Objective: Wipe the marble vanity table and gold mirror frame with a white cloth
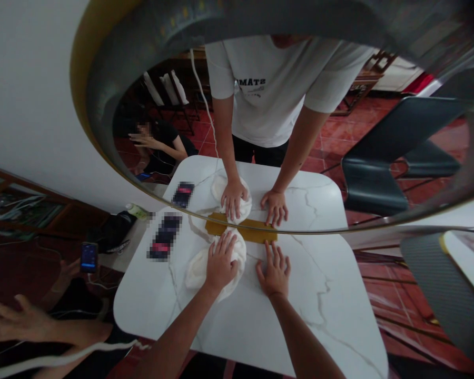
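Observation:
My left hand (221, 261) lies flat on a soft white fabric item (197, 269), fingers stretched forward over its bunched part. The fabric's exact kind is hard to make out; part of it is under the hand. To the right, my right hand (275, 271) rests palm down on the white marbled table (319, 316), fingers spread and nothing in them. Its fingertips reach the edge of a flat gold-brown piece (256, 233) at the mirror's lower rim. A large oval mirror (268, 131) with a gold rim reflects both hands and the fabric.
A blurred-out phone-like object (165, 237) lies on the table's left side. At the lower left, another person's hand (19, 321) is raised, near a lit phone (89, 258). A white cable (82, 351) crosses there. A grey chair (446, 289) stands at the right.

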